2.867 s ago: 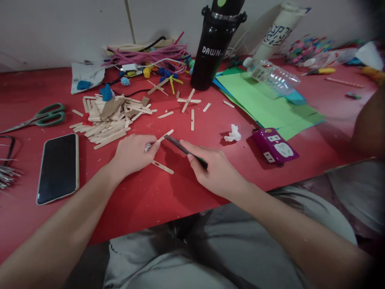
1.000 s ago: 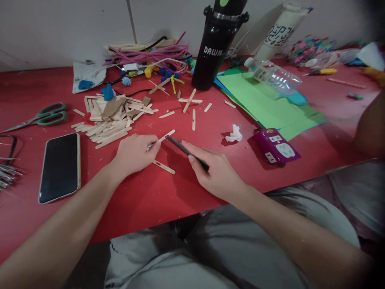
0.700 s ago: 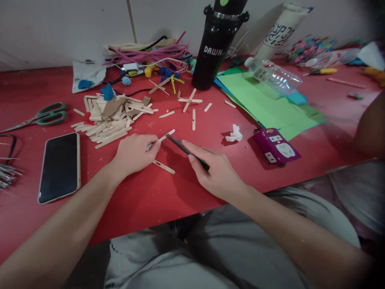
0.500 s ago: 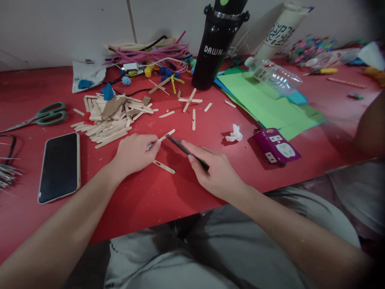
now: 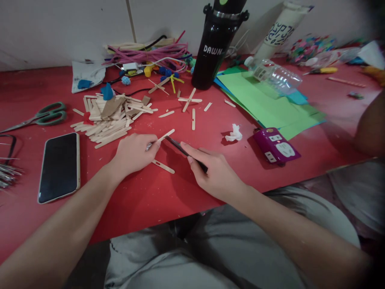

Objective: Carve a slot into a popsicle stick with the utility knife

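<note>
Between thumb and fingers, my left hand [image 5: 136, 150] pinches a wooden craft stick [image 5: 167, 134] whose far end points up and to the right. My right hand [image 5: 215, 168] is closed around a dark utility knife [image 5: 177, 146]. The knife's tip meets the edge of that stick, close to my left fingertips. Just below lies a second craft stick [image 5: 164, 166] with a small slot in it, its left end hidden by my left hand. Farther back on the red table is a notched craft stick [image 5: 193, 119], near two crossed sticks [image 5: 190, 100].
A heap of craft sticks [image 5: 112, 128], a phone [image 5: 59, 167] and green-handled scissors [image 5: 49, 114] lie to the left. Behind stands a black bottle [image 5: 215, 50]. Rightward are green paper sheets [image 5: 270, 100], a crumpled tissue [image 5: 234, 133] and a purple power adapter [image 5: 275, 146].
My right hand and the knife have shifted very slightly to the left along the stick. My left hand keeps its place.
</note>
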Tool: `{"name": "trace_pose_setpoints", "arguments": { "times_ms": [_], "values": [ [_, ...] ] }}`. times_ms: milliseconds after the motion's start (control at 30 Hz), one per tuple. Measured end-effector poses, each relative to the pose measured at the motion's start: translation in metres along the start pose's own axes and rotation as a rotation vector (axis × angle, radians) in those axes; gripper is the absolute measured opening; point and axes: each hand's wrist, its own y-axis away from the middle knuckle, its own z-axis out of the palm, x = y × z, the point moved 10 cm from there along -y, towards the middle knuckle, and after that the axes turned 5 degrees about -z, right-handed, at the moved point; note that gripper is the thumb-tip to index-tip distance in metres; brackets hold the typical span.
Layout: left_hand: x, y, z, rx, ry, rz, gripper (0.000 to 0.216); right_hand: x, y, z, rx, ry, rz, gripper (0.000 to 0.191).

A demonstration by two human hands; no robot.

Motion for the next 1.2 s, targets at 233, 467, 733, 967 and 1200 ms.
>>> {"name": "trace_pose_setpoints", "arguments": {
  "times_ms": [233,467,733,967,1200],
  "values": [
    [0.0008,-0.0003,0.0,0.001,0.001,0.009,0.034,0.0018,0.0013,-0.0022,0.025,-0.007,0.016,0.047],
    [0.0006,0.0003,-0.0007,0.008,-0.003,0.011,0.036,0.0011,0.0001,-0.003,0.019,0.017,0.018,0.048],
    [0.0008,0.0005,-0.0007,0.002,-0.006,0.007,0.035,-0.0002,-0.0024,-0.0015,0.0,0.017,0.01,0.048],
    [-0.0002,0.0004,-0.0003,0.0,0.004,0.009,0.037,0.0,0.0006,-0.0047,0.048,-0.037,-0.004,0.045],
    [0.0004,0.0001,-0.0002,-0.003,0.014,0.004,0.037,-0.0037,0.0021,-0.0043,0.042,-0.004,-0.034,0.046]
  ]
}}
